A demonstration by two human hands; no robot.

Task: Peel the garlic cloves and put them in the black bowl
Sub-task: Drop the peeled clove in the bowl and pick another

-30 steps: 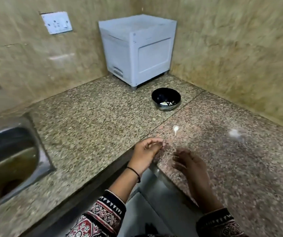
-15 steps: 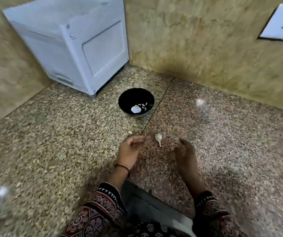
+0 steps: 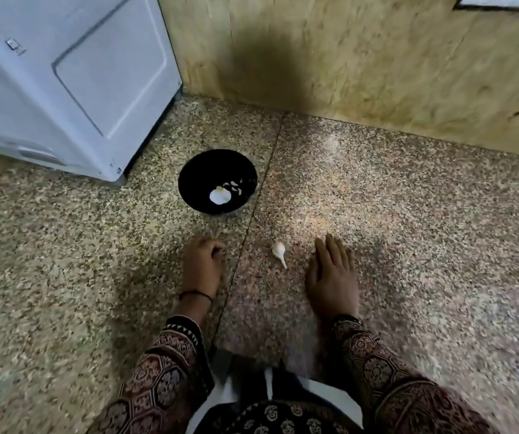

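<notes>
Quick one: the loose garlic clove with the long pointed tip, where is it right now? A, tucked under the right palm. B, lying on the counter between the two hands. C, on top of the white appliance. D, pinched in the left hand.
B: the garlic clove lies on the counter in the gap between the left hand and the right hand, and neither hand touches it.

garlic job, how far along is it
Done: a few pale pieces lie in the black bowl. In hand: nothing plainly; the right hand lies flat on the counter, the left hand is curled, its contents hidden. Left: one garlic clove, skin apparently on, lies on the counter between the hands.
</notes>
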